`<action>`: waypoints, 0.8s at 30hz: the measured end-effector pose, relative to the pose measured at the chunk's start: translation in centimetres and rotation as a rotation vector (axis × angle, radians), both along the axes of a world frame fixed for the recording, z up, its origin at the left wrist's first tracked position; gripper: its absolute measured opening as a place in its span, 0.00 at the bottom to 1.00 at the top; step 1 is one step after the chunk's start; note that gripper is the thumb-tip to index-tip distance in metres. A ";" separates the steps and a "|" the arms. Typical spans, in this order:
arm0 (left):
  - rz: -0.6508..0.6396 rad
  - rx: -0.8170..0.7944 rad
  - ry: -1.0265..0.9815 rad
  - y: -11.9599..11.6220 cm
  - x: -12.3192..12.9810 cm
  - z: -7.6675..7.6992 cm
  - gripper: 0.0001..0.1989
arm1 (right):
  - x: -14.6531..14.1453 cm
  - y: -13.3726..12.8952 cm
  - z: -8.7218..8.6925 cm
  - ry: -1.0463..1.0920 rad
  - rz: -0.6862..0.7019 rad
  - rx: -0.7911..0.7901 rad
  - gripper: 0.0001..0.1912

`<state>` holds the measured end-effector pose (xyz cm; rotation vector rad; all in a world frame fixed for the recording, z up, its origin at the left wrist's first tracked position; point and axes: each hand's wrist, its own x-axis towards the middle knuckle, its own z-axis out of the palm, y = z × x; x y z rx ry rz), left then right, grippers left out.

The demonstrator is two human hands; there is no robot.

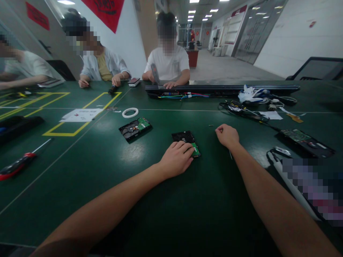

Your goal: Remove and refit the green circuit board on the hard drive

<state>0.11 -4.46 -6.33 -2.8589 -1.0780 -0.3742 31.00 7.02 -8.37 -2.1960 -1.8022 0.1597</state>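
Note:
Fingers spread, my left hand (pixel 178 159) rests on a hard drive (pixel 184 136) with a black body and green board, covering its near left part. To its right, my right hand (pixel 227 135) is closed in a pinch over the green table (pixel 150 221). What its fingertips hold, if anything, is too small to make out. A thin metal shaft (pixel 230 155) shows below that hand. Just left of the fingertips lie tiny screws (pixel 210 125). A second hard drive (pixel 135 129) sits on the table further left, apart from my hands.
A red and black screwdriver (pixel 18 166) lies at left, a white tape ring (pixel 130 113) beyond the second drive. Cables (pixel 241 110) and another drive (pixel 307 142) are at right. A long black unit (pixel 222 90) spans the back, where people sit.

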 end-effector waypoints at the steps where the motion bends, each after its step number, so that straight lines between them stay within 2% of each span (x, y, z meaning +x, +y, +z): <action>1: 0.010 -0.004 -0.007 -0.1 0.2 0.0 0.21 | 0.0 0.0 0.0 -0.002 0.000 0.002 0.13; 6: 0.032 -0.053 -0.050 -0.4 0.4 0.1 0.24 | -0.3 -0.2 0.1 -0.011 0.004 0.014 0.13; 11: 0.112 -0.054 -0.174 0.1 -1.4 0.4 0.37 | -0.4 -0.5 0.4 -0.004 0.023 0.021 0.12; 15: 0.093 -0.059 -0.145 0.6 -2.2 0.1 0.32 | -0.4 -0.5 0.4 0.000 0.029 0.028 0.12; 19: 0.075 -0.028 -0.124 0.7 -1.6 -0.5 0.31 | -0.4 -0.4 0.3 -0.005 0.026 0.030 0.12; 24: 0.114 -0.005 -0.130 0.7 -0.6 -0.7 0.29 | -0.6 -0.3 0.2 0.001 0.016 0.017 0.12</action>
